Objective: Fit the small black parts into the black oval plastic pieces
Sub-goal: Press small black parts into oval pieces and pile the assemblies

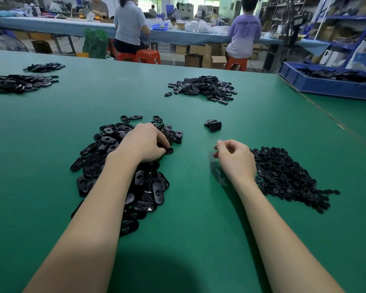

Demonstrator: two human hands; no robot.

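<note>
Head view: gripped oval piece [169, 151] lying crosswise

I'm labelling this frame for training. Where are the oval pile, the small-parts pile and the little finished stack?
oval pile [106, 144], head view, upper left part of the heap.
small-parts pile [283, 174], head view, middle of the heap.
finished stack [213, 125], head view, top of the stack.
</note>
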